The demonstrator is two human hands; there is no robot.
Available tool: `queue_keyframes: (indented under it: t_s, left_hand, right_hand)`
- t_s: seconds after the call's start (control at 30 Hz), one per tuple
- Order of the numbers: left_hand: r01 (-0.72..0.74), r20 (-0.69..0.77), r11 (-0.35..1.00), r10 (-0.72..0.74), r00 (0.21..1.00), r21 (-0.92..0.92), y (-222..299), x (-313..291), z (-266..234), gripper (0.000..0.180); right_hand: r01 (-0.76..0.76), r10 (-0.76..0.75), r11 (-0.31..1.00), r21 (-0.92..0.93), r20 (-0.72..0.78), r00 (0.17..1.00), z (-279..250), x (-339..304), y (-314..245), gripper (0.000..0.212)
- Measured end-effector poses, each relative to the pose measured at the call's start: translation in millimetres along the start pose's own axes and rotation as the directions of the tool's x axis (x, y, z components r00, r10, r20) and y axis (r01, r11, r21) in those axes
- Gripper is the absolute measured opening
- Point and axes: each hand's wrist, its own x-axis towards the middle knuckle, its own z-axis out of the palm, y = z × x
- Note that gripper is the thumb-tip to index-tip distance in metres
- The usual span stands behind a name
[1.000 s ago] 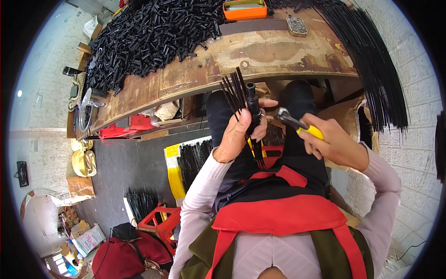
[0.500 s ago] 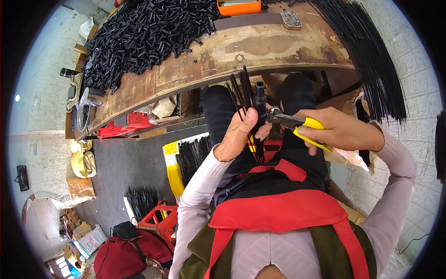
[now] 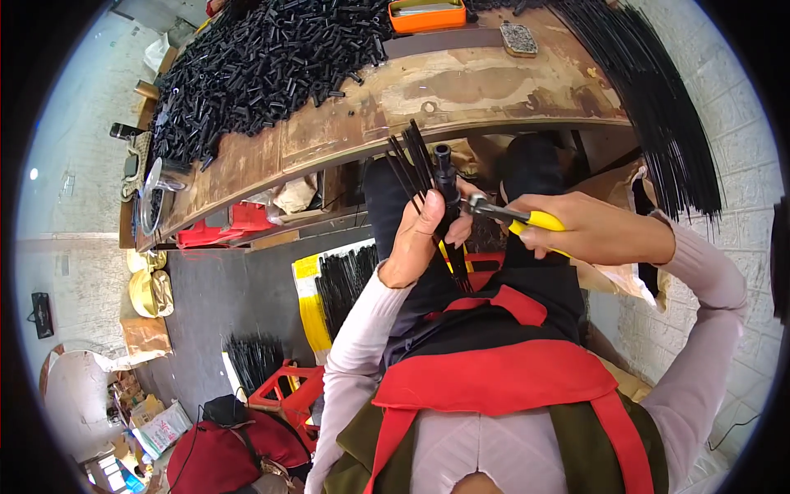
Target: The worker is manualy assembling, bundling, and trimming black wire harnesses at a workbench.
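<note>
Above my lap, my left hand (image 3: 421,239) is closed around several thin black rods (image 3: 409,156) and a black tubular piece (image 3: 445,174) with a round open top. The rods fan upward past my thumb, and their lower ends reach toward the apron. My right hand (image 3: 588,226) grips pliers with yellow handles (image 3: 543,221). Their metal jaws (image 3: 480,203) point left and sit close beside the tubular piece, near my left fingertips. Whether the jaws touch it I cannot tell.
A wooden bench (image 3: 461,86) spans the far side, with a heap of short black tubes (image 3: 271,66) and an orange box (image 3: 426,15). Long black rods (image 3: 658,107) overhang its right end. Bundled rods (image 3: 347,276) and a red stool (image 3: 288,391) are at left.
Both hands have shifted slightly left, carrying the rods, the tubular piece and the pliers with them. The pliers' handles look closer together now.
</note>
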Motion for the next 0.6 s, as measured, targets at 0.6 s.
queue_keyframes:
  t_s: [0.6]
  left_hand:
    - [-0.02,-0.257,0.99,0.055,0.965,0.137,-3.6,20.8,-23.3,0.063]
  right_hand:
    - [0.098,-0.319,0.825,-0.557,-0.316,0.894,-26.3,57.6,41.5,0.033]
